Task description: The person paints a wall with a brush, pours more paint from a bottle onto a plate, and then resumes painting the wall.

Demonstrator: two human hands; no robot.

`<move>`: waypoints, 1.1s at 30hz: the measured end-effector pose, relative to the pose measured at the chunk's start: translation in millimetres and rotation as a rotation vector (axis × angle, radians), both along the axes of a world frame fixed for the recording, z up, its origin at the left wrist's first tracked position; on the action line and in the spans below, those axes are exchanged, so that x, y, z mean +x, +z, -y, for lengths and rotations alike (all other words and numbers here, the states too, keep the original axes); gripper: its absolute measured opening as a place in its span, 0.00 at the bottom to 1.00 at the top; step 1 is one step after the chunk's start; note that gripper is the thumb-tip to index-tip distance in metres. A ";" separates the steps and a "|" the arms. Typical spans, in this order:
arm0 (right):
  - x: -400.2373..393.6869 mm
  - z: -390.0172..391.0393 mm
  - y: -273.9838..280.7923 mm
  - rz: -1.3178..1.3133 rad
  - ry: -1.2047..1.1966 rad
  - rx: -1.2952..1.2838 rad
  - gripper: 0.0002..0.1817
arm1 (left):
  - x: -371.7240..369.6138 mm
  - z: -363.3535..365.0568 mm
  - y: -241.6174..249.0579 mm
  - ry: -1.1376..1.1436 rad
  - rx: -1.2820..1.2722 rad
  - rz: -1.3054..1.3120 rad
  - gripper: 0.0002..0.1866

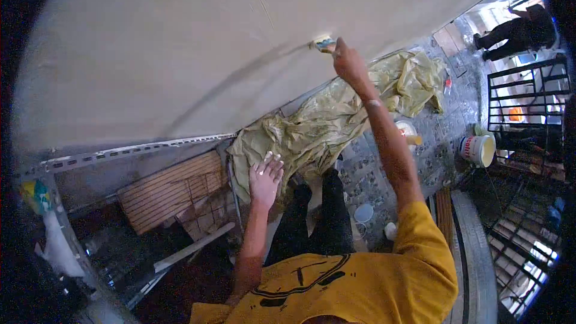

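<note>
My right hand (pixel 349 63) is closed round the handle of a paintbrush (pixel 324 44), its bristles right at the pale wall (pixel 180 36). A long shadow of the arm falls across the wall to the left of the brush. My left hand (pixel 266 177) holds nothing, with fingers stretched out and whitish smears on the fingertips. It overlaps a crumpled, yellowish plastic sheet (pixel 318 123) that drapes along the foot of the wall.
A perforated metal strip (pixel 144 146) runs near slatted wooden boards (pixel 174 189) at left. On the tiled floor (pixel 384 171) stand an open paint bucket (pixel 478 150) and a smaller tub (pixel 406 129). Metal grilles (pixel 528 96) are at right; another person (pixel 519 33) stands at the far right.
</note>
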State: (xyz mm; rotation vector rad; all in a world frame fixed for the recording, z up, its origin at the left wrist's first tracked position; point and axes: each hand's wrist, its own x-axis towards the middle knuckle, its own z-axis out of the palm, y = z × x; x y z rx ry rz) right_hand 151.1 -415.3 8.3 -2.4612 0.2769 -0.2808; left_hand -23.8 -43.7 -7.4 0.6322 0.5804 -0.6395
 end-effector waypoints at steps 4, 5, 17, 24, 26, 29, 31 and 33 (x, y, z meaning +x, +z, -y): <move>-15.4 -0.8 125.4 0.004 -0.113 -0.019 0.10 | 0.3 -9.6 16.8 0.006 -0.059 -0.024 0.26; -17.3 2.9 141.7 0.118 -0.112 -0.058 0.12 | -0.7 -9.3 17.9 0.007 -0.069 -0.017 0.26; -32.8 -43.2 392.7 0.830 -0.162 -0.051 0.06 | -2.8 -22.2 28.7 -0.014 -0.052 -0.020 0.27; 12.7 -107.2 395.5 0.851 -0.029 -0.081 0.11 | -5.6 -37.9 26.5 -0.020 -0.081 0.032 0.28; 32.0 -110.5 323.4 0.951 0.060 -0.128 0.12 | -7.2 -44.0 17.7 -0.008 -0.090 0.031 0.28; 19.0 -125.2 216.9 0.719 -0.040 -0.130 0.11 | -12.5 -57.8 -4.0 0.005 0.046 0.023 0.28; 9.5 -128.7 128.2 0.575 -0.010 -0.069 0.10 | -16.7 -69.3 -22.8 -0.009 0.060 -0.038 0.28; -11.9 -129.3 33.1 0.433 0.014 -0.176 0.12 | -19.9 -74.1 -35.1 -0.010 0.032 -0.051 0.28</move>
